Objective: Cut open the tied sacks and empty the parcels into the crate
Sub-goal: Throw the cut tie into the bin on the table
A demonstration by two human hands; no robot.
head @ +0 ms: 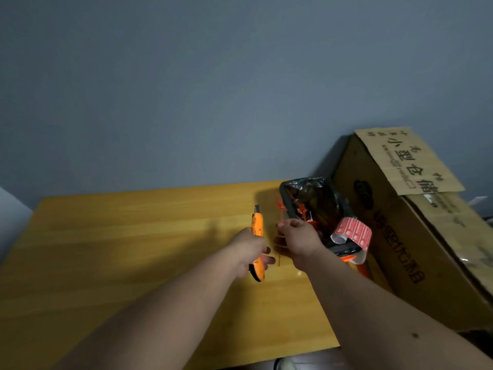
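Observation:
My left hand grips an orange utility knife over the wooden table, its blade end pointing away from me. My right hand is just to the right of it, near the table's right edge, with its fingers pinched on thin red cable ties. More red ties hang at the rim of a small bin lined with a black bag beside the table. No sack or parcel is clearly visible.
A large cardboard box with an open flap and printed characters stands to the right of the bin. A curled red-and-white label strip hangs on the bin's near rim. A grey-blue wall rises behind the table.

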